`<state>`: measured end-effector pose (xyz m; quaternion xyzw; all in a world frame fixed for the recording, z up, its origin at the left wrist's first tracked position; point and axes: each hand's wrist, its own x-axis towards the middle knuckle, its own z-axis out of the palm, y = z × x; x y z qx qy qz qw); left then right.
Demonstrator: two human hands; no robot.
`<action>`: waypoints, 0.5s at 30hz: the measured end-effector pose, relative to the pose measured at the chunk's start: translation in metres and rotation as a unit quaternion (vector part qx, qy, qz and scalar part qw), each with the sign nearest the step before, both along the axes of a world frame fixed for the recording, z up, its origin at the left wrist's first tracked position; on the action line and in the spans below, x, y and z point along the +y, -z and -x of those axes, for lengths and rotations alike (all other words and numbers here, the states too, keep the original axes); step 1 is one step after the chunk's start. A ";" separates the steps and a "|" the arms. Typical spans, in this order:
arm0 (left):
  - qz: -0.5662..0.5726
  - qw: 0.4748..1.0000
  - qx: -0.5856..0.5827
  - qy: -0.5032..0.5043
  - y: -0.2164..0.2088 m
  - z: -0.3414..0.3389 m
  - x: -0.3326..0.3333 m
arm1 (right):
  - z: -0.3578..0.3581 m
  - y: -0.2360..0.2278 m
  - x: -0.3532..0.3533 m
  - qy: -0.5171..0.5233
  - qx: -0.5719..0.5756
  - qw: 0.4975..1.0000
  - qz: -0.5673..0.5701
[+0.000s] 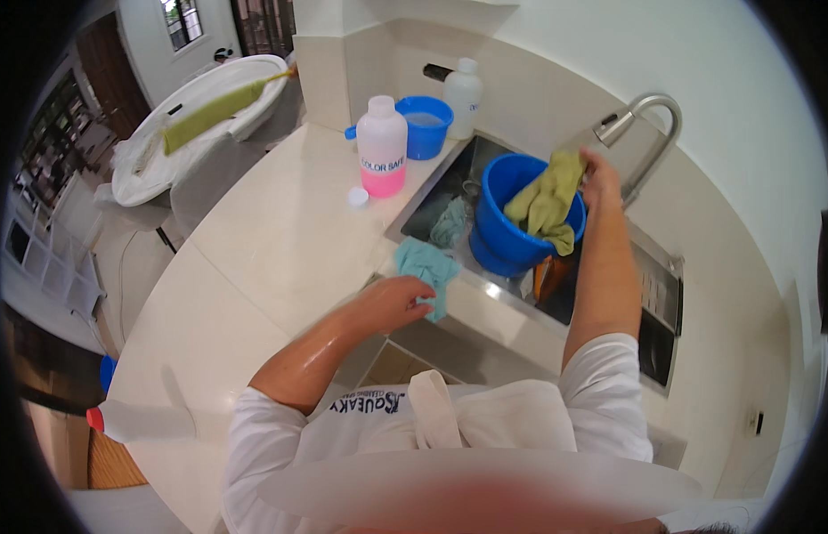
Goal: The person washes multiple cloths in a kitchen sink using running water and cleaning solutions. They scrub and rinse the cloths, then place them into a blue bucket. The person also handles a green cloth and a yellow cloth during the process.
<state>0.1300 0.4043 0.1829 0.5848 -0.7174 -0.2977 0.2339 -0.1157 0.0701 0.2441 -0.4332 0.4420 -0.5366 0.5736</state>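
Note:
A blue bucket (499,236) stands tilted in the steel sink, with a yellow-green cloth (543,206) draped over its rim. My right hand (601,181) is at the bucket's far right side, fingers closed on the raised end of that cloth; the rim near my palm is partly hidden. At the sink's front edge lies a light blue cloth (425,262), hanging down over the counter. My left hand (398,303) has its fingers curled against this cloth and appears to grip it. A greyish-teal cloth (449,222) sits in the sink left of the bucket.
Behind the sink stand a clear bottle with pink liquid (382,151), its white cap (358,197), a small blue pail (429,142) and a white bottle (465,93). The faucet (668,133) arches at the right. A red-capped bottle (147,420) lies on the left counter (227,294).

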 end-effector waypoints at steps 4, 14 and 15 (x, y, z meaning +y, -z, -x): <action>-0.003 0.999 -0.024 -0.021 -0.005 0.006 -0.016 | -0.004 0.076 -0.070 -0.019 -0.086 0.992 -0.086; -0.014 0.996 -0.079 0.030 -0.035 0.042 -0.109 | -0.012 0.085 -0.143 -0.069 -0.044 0.994 -0.067; -0.014 0.995 -0.086 0.050 -0.035 0.046 -0.125 | -0.012 0.081 -0.143 -0.050 -0.039 0.997 -0.034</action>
